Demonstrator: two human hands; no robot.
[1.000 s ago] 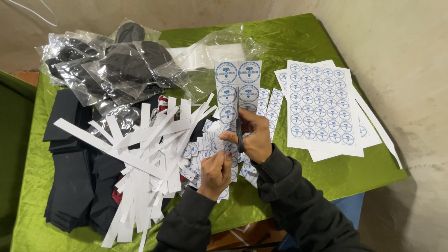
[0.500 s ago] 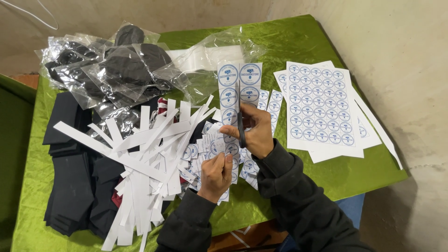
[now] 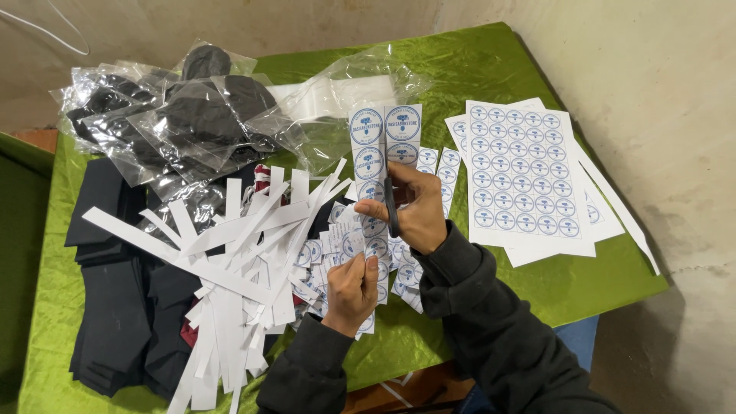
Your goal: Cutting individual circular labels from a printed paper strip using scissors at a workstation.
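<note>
The two-column white paper strip of round blue stickers (image 3: pixel 383 149) runs lengthwise away from the person, over the green cloth surface (image 3: pixel 475 69). A second ago the right hand (image 3: pixel 410 207), clenched around dark scissors (image 3: pixel 392 208), sat lower; it has crept up the strip, so cutting advances. The left hand (image 3: pixel 351 287) pinches the strip's near end above cut sticker squares (image 3: pixel 383 261).

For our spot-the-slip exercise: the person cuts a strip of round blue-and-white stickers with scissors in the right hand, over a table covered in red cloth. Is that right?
Not quite. The head view shows the cloth is green, not red. The rest holds: the right hand works scissors on the sticker strip.
</note>
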